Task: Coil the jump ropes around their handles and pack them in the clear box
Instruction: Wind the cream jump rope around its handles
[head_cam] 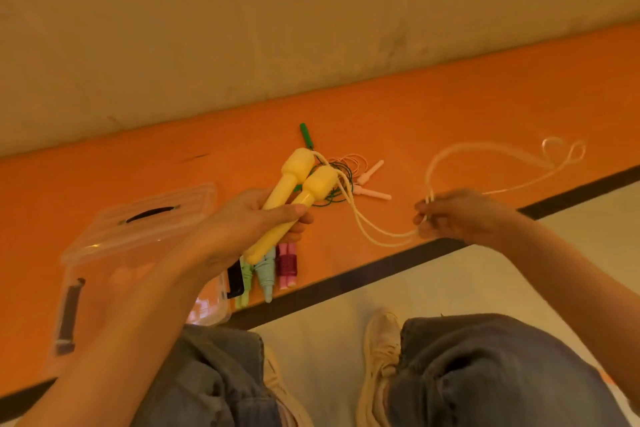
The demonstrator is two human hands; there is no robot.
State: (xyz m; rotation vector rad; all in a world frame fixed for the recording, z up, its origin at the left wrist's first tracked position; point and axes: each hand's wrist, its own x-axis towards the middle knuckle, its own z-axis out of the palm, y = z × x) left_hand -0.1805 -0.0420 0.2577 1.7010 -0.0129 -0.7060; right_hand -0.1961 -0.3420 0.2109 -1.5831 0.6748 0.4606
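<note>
My left hand [242, 218] grips the two yellow handles [294, 191] of a jump rope side by side, heads pointing away from me. Its pale rope [374, 236] runs from the heads to my right hand [464, 215], which pinches both strands; the rest loops out to the right [502, 152]. The clear box [114, 274] sits on the orange table at the left. Three coiled ropes lie by the box: light green [244, 274], mint [266, 274] and pink with a dark red rope [287, 265].
Behind the yellow handles lie an uncoiled rope with a green handle [306, 135] and another with pale pink handles [370, 180], their cords tangled together. The orange table [450, 107] has a dark front edge [346, 282]. My knees and shoes are below it.
</note>
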